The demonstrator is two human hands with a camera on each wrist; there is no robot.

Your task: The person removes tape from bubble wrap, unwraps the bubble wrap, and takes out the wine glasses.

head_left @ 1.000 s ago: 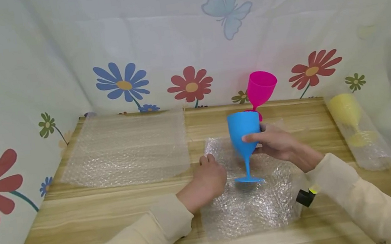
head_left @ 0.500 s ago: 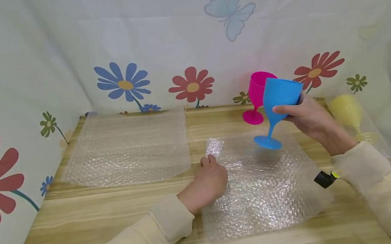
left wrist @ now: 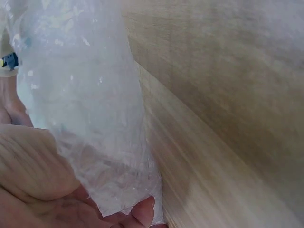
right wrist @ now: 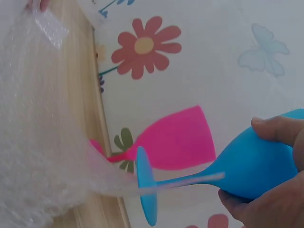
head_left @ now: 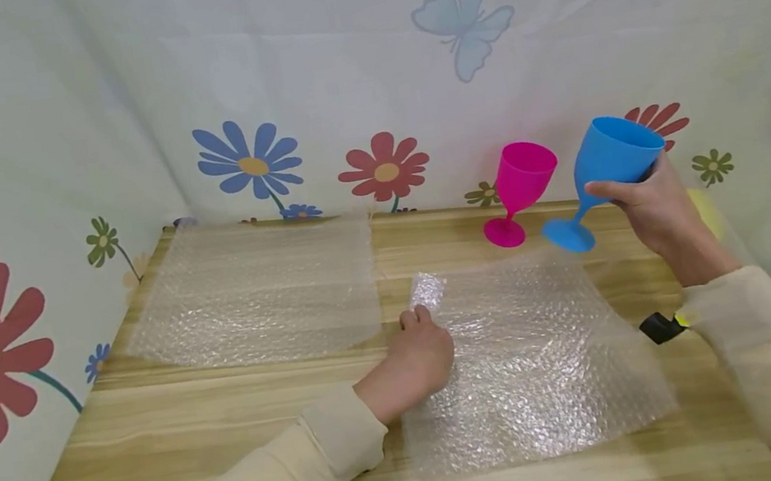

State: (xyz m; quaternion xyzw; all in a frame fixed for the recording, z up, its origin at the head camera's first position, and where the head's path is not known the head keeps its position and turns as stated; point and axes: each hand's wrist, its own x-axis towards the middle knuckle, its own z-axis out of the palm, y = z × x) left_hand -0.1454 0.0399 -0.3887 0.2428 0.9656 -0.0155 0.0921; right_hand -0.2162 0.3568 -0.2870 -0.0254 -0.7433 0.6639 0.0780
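My right hand grips a blue plastic goblet by its bowl, fingers behind and thumb in front. The goblet tilts slightly and is held near the back right of the table, beside an upright pink goblet. In the right wrist view the blue goblet's foot shows in front of the pink one. My left hand pinches the left edge of a bubble wrap sheet that lies flat on the table. The left wrist view shows that wrap folded up over the fingertips.
A second bubble wrap sheet lies flat at the back left of the wooden table. Behind my right arm, a yellow piece is mostly hidden. A flowered curtain bounds the table's back and sides.
My right hand has carried the blue goblet from above the bubble wrap to the right and back, past the pink goblet. The wrap's right side now lies flatter. My left hand has barely moved.
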